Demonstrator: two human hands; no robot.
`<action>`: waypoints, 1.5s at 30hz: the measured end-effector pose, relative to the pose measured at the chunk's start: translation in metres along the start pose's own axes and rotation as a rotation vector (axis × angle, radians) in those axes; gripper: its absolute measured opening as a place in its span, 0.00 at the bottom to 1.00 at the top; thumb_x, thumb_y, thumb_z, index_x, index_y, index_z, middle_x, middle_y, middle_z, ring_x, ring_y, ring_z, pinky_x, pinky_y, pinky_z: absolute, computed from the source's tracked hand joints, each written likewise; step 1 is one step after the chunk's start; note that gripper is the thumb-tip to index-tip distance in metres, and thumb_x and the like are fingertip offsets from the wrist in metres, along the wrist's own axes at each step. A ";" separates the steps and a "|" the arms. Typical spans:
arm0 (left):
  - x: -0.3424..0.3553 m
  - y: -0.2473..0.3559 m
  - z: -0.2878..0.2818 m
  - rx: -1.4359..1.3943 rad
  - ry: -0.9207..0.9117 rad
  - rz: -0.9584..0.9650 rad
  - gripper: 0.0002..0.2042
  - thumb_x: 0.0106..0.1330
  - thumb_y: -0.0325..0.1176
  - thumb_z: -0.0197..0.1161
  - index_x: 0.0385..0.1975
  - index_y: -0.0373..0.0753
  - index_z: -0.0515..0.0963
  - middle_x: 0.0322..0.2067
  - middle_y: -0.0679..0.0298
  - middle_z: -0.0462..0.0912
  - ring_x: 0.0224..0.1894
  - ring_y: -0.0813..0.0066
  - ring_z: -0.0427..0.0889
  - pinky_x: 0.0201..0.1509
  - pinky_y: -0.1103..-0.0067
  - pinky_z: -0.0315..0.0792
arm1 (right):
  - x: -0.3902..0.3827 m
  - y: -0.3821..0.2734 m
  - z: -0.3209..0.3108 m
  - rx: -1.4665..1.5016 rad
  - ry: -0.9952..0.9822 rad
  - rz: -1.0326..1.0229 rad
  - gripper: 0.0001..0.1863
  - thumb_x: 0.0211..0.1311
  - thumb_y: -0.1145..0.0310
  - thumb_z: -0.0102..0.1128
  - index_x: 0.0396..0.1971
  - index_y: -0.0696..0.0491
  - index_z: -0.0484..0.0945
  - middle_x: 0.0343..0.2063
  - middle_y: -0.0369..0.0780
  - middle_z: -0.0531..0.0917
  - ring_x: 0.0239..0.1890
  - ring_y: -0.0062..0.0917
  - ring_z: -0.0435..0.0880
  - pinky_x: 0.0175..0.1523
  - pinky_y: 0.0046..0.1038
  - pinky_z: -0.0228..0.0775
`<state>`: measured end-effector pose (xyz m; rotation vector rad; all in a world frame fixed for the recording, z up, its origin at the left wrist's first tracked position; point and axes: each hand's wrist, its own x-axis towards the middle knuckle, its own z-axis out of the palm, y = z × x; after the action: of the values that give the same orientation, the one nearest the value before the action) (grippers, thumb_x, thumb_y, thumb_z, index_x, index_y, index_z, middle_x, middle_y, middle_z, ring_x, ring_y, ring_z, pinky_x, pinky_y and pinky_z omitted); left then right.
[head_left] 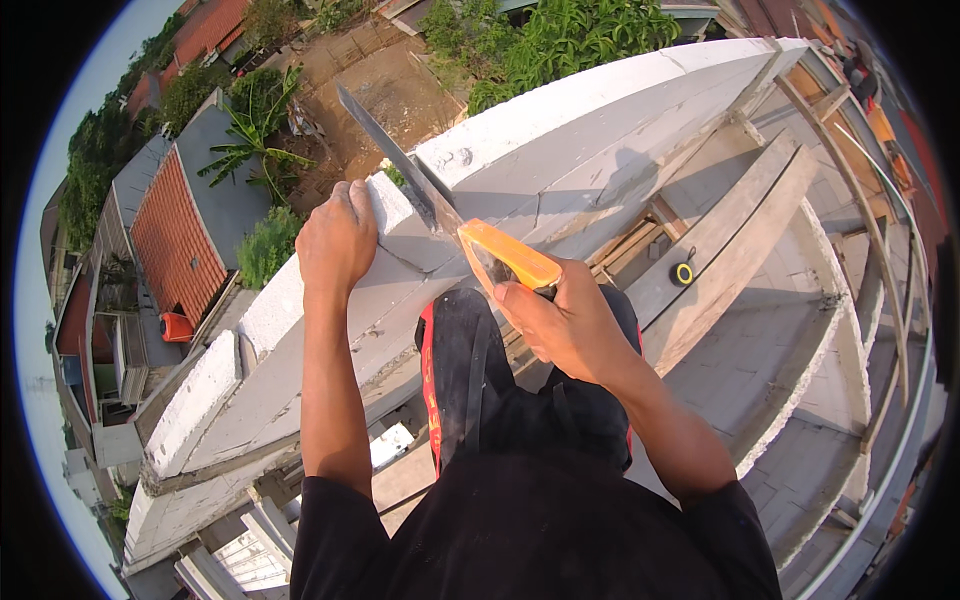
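My right hand [562,322] is closed around the orange handle of a handsaw [405,165]. Its long metal blade crosses the top of a white block wall [560,112] and points out beyond the far side, beside a notch between blocks. To the left of the blade, my left hand [338,240] has its fingers curled over the upper edge of a white block [392,208]. How deep the blade sits in the block, I cannot tell. My knees in dark trousers are close behind the wall.
A yellow-and-black tape measure [683,273] lies on wooden planks [735,245] to the right. Lower block walls [800,390] and timber stand beyond them. Past the wall, the ground [365,110] is far below, with a tiled roof [172,235] and plants.
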<state>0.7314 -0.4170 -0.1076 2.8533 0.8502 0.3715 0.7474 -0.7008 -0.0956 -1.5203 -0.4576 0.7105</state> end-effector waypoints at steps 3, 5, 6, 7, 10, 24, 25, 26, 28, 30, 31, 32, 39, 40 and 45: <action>-0.003 -0.003 -0.001 -0.038 0.021 0.018 0.24 0.82 0.48 0.43 0.48 0.35 0.82 0.40 0.39 0.87 0.47 0.36 0.86 0.54 0.53 0.77 | -0.014 -0.030 -0.002 -0.020 0.014 -0.146 0.14 0.70 0.69 0.66 0.46 0.64 0.80 0.22 0.39 0.79 0.25 0.17 0.73 0.34 0.25 0.70; -0.003 -0.004 0.000 -0.039 0.006 0.010 0.24 0.82 0.48 0.43 0.47 0.35 0.82 0.40 0.39 0.87 0.47 0.36 0.86 0.54 0.52 0.77 | -0.026 -0.047 -0.001 -0.086 0.072 -0.435 0.16 0.68 0.71 0.67 0.50 0.65 0.81 0.23 0.40 0.80 0.24 0.19 0.76 0.33 0.24 0.71; -0.002 -0.004 0.001 -0.040 -0.001 0.008 0.24 0.82 0.48 0.44 0.47 0.35 0.82 0.40 0.39 0.87 0.47 0.36 0.85 0.54 0.52 0.77 | -0.027 -0.042 0.000 -0.094 0.102 -0.522 0.16 0.67 0.73 0.67 0.51 0.66 0.80 0.24 0.39 0.81 0.23 0.20 0.78 0.32 0.23 0.71; -0.001 -0.003 0.000 -0.038 -0.007 0.012 0.24 0.82 0.48 0.44 0.47 0.34 0.82 0.40 0.39 0.87 0.47 0.36 0.85 0.53 0.52 0.77 | -0.028 -0.039 0.002 -0.105 0.144 -0.608 0.17 0.67 0.74 0.67 0.53 0.66 0.80 0.25 0.39 0.82 0.23 0.21 0.79 0.32 0.22 0.71; 0.001 0.000 0.001 -0.031 0.002 0.026 0.24 0.82 0.48 0.44 0.47 0.34 0.82 0.40 0.39 0.87 0.47 0.36 0.85 0.53 0.52 0.76 | -0.020 -0.010 0.010 -0.060 0.229 -0.675 0.17 0.68 0.75 0.66 0.54 0.66 0.79 0.26 0.38 0.81 0.23 0.20 0.78 0.31 0.22 0.70; -0.002 -0.005 0.006 -0.040 0.048 0.036 0.25 0.82 0.50 0.42 0.48 0.36 0.82 0.41 0.39 0.88 0.48 0.36 0.85 0.54 0.51 0.76 | -0.022 -0.038 -0.003 0.061 0.132 -0.641 0.13 0.74 0.66 0.67 0.44 0.63 0.80 0.26 0.38 0.83 0.25 0.19 0.79 0.34 0.23 0.72; -0.001 -0.003 0.005 -0.034 0.038 0.034 0.25 0.82 0.50 0.42 0.48 0.36 0.82 0.41 0.39 0.88 0.48 0.36 0.85 0.54 0.51 0.76 | -0.018 -0.027 0.002 0.076 0.157 -0.601 0.13 0.74 0.66 0.67 0.43 0.62 0.80 0.26 0.39 0.83 0.25 0.19 0.79 0.35 0.22 0.72; 0.000 -0.002 0.004 -0.031 0.028 0.030 0.25 0.82 0.50 0.42 0.48 0.36 0.82 0.41 0.40 0.88 0.48 0.36 0.85 0.54 0.51 0.76 | -0.016 -0.018 0.002 0.082 0.126 -0.461 0.13 0.75 0.65 0.66 0.43 0.62 0.80 0.26 0.38 0.81 0.25 0.18 0.77 0.35 0.22 0.71; 0.000 -0.002 0.004 -0.012 0.016 0.012 0.25 0.82 0.50 0.42 0.48 0.36 0.82 0.41 0.40 0.88 0.48 0.36 0.85 0.54 0.51 0.76 | -0.008 0.003 0.005 0.089 0.058 -0.172 0.14 0.76 0.63 0.65 0.42 0.62 0.81 0.24 0.36 0.78 0.26 0.17 0.73 0.35 0.23 0.69; 0.000 -0.001 0.003 0.015 0.015 -0.009 0.25 0.82 0.50 0.42 0.48 0.36 0.82 0.41 0.39 0.87 0.48 0.36 0.85 0.54 0.52 0.76 | 0.005 0.016 -0.008 0.104 -0.070 0.093 0.16 0.77 0.61 0.64 0.42 0.62 0.80 0.23 0.35 0.75 0.27 0.16 0.69 0.34 0.24 0.67; 0.001 0.000 0.002 0.003 0.022 -0.008 0.25 0.82 0.50 0.42 0.48 0.36 0.82 0.41 0.39 0.87 0.48 0.36 0.85 0.54 0.51 0.76 | 0.006 0.011 -0.006 0.024 -0.050 0.023 0.19 0.77 0.57 0.63 0.40 0.62 0.79 0.23 0.33 0.71 0.28 0.15 0.65 0.33 0.26 0.64; 0.000 -0.001 0.003 -0.003 0.020 -0.007 0.25 0.82 0.49 0.42 0.48 0.36 0.82 0.41 0.39 0.87 0.48 0.36 0.85 0.54 0.51 0.76 | 0.003 0.003 -0.002 0.040 -0.036 -0.003 0.19 0.77 0.57 0.64 0.41 0.62 0.79 0.23 0.34 0.71 0.28 0.15 0.65 0.34 0.26 0.64; -0.002 -0.001 0.001 0.004 -0.009 -0.020 0.24 0.83 0.49 0.42 0.47 0.36 0.82 0.40 0.40 0.87 0.47 0.36 0.85 0.52 0.51 0.76 | -0.025 -0.029 -0.008 0.161 0.057 -0.461 0.19 0.73 0.65 0.69 0.53 0.63 0.80 0.27 0.38 0.82 0.27 0.20 0.78 0.37 0.24 0.72; -0.002 0.001 0.000 -0.009 -0.008 -0.013 0.24 0.83 0.49 0.42 0.47 0.36 0.82 0.40 0.40 0.87 0.46 0.36 0.85 0.52 0.51 0.76 | -0.028 -0.029 -0.006 0.165 0.078 -0.507 0.19 0.73 0.66 0.69 0.54 0.63 0.79 0.28 0.39 0.84 0.27 0.21 0.80 0.37 0.24 0.73; -0.001 0.000 0.000 -0.031 0.008 0.013 0.23 0.83 0.48 0.43 0.47 0.36 0.82 0.39 0.40 0.87 0.46 0.36 0.85 0.53 0.51 0.76 | 0.001 0.022 -0.007 0.081 -0.064 -0.036 0.18 0.77 0.61 0.65 0.53 0.61 0.79 0.27 0.38 0.83 0.28 0.15 0.77 0.35 0.26 0.71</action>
<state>0.7307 -0.4171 -0.1081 2.8321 0.8201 0.3945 0.7497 -0.7068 -0.1181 -1.4130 -0.4975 0.7429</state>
